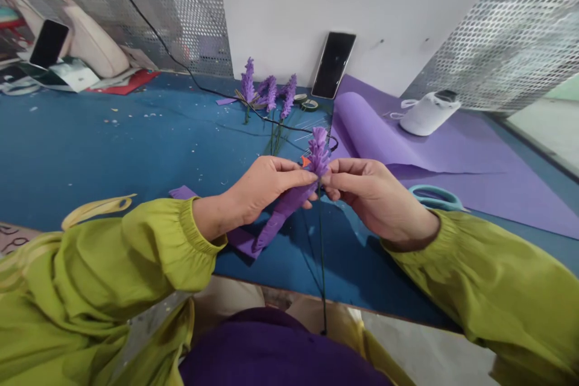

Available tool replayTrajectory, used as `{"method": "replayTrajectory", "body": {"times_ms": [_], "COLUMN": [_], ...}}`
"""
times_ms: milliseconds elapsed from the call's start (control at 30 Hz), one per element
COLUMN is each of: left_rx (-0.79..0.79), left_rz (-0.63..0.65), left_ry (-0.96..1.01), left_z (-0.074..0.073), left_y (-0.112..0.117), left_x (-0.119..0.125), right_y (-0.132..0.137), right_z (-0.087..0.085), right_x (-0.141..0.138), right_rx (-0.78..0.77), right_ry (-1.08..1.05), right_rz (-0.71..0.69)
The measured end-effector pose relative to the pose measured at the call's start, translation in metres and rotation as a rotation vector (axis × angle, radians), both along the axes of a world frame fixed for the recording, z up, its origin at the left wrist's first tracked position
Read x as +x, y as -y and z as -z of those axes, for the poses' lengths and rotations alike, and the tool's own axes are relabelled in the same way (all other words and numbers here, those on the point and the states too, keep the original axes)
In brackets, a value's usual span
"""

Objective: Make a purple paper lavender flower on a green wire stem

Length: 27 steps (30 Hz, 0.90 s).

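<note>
My left hand (265,187) pinches a strip of purple fringed paper (283,214) that trails down toward the blue table. My right hand (371,193) pinches the thin dark wire stem (322,265) just below a purple paper flower spike (319,151), where the strip is wound on. The stem hangs down past the table's edge to my lap. Both hands meet at the base of the flower, fingers closed. Green sleeves cover both arms.
Several finished purple flower spikes (269,93) lie at the back of the blue table (113,145). A purple foam roll (384,132), teal scissors (436,196), a white tape dispenser (427,111), tape rolls (305,101) and a phone (333,64) leaning on the wall lie to the right.
</note>
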<state>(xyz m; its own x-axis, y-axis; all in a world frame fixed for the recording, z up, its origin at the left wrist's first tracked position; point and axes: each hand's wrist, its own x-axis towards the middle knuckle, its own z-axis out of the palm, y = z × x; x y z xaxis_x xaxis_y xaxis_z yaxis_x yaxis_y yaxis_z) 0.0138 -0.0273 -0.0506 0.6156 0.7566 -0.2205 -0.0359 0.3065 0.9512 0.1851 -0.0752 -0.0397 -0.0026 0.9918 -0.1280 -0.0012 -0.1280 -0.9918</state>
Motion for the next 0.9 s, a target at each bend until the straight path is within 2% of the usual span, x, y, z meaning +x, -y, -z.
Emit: {"method": "replayTrajectory", "body": {"times_ms": [133,267,600,900], "left_rx": [0.053,0.071,0.023,0.106], "left_rz": [-0.057,-0.100,-0.093,-0.055], "left_ry": [-0.015,-0.034,-0.142,-0.157], "left_z": [0.000,-0.003,-0.011,-0.014], "left_y": [0.003,0.006,0.008,0.007], "left_x": [0.000,0.001,-0.001,-0.003], "right_y": [0.002,0.005,0.016,0.021], "right_z": [0.000,-0.002,-0.004,-0.001], "right_x": [-0.003,-0.008,-0.018,-0.021], "right_rx": [0.093,0.217,0.480,0.732], "right_ry": [0.121,0.360,0.898,1.244], "right_rz": [0.026,0.095,0.165,0.156]}}
